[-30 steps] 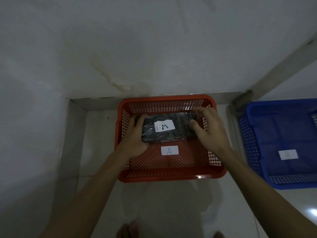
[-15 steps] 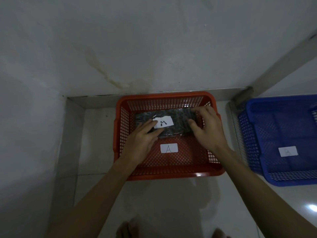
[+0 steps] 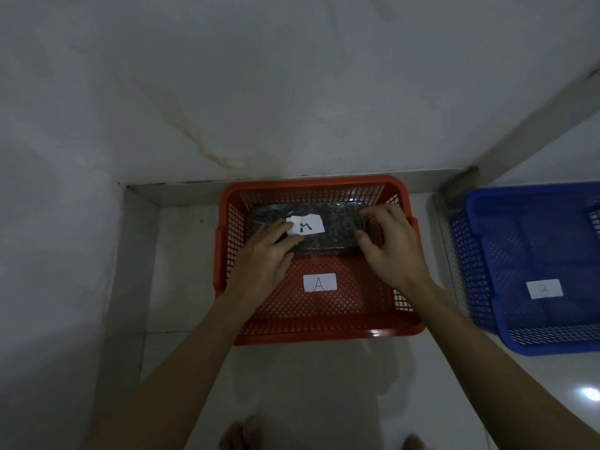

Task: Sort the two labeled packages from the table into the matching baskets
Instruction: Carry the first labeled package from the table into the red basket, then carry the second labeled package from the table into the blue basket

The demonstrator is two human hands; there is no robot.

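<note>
A dark plastic-wrapped package point(image 3: 341, 228) with a white label marked A lies in the far part of the red basket point(image 3: 324, 334). The basket's floor carries its own white label A point(image 3: 319, 282). My left hand point(image 3: 263, 258) rests flat on the package's left part, fingers stretched out beside the label. My right hand point(image 3: 393, 248) pinches the package's right end between thumb and fingers. The blue basket point(image 3: 552, 347) with a faint white label point(image 3: 544, 289) stands to the right and holds no package.
Both baskets sit on a pale tiled floor in a corner. A wall runs close behind the red basket and another along the left. A raised ledge separates the two baskets at the back. My bare feet point(image 3: 240, 433) show at the bottom edge.
The package has gone down from mid-air onto the far part of the red basket's floor. My left hand has shifted from gripping its left end to lying flat on top.
</note>
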